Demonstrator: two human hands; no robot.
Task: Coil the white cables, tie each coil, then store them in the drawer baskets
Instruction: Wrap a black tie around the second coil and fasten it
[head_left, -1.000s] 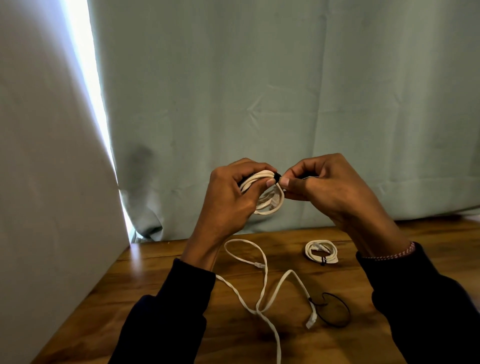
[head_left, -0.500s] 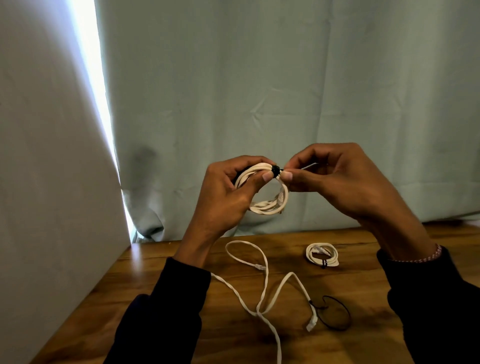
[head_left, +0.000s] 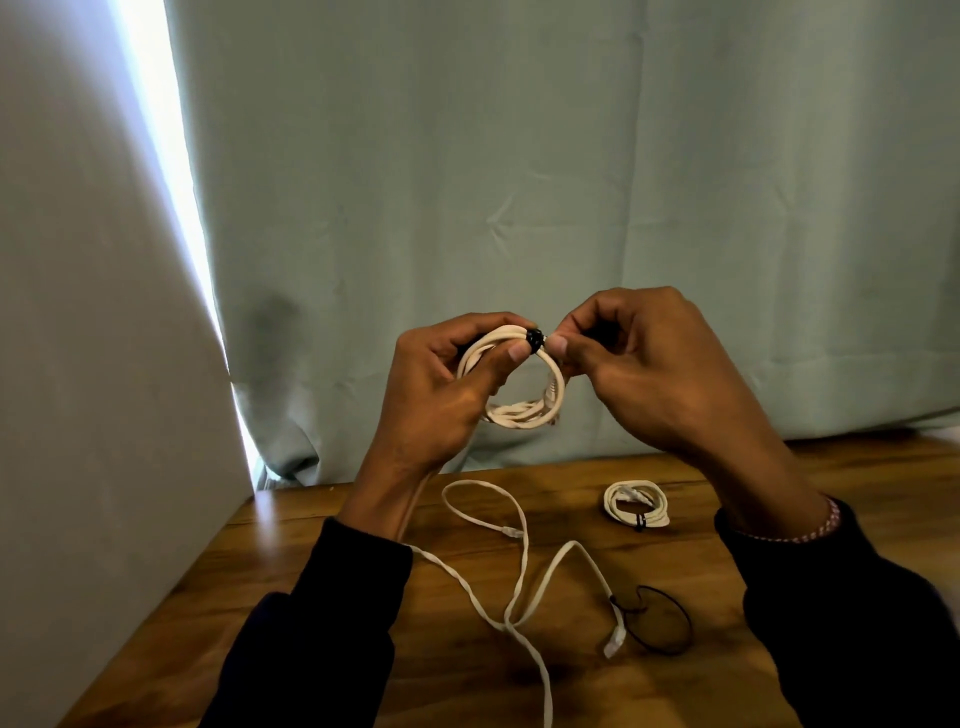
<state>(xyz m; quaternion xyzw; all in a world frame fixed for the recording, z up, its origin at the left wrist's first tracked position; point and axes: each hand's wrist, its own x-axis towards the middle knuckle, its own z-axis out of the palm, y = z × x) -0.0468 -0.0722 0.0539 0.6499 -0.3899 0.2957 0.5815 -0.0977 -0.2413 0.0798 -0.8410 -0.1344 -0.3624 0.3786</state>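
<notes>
Since a second ago you have lifted both hands a little and the coil has turned more face-on, while nearest you 1 loose flat white cable (head_left: 519, 587) and a thin black tie loop (head_left: 660, 618) lie unchanged on the brown wooden table (head_left: 311, 540), with 1 finished, tied white coil (head_left: 637, 505) beyond them. Above the table, your left hand (head_left: 441, 395) grips the small white cable coil (head_left: 524, 384), thumb pressed on its top, and your right hand (head_left: 639, 374) pinches the black tie (head_left: 535, 338). You look to be tying coil 2; next, probably cinch the tie snug without letting the loops spring apart.
</notes>
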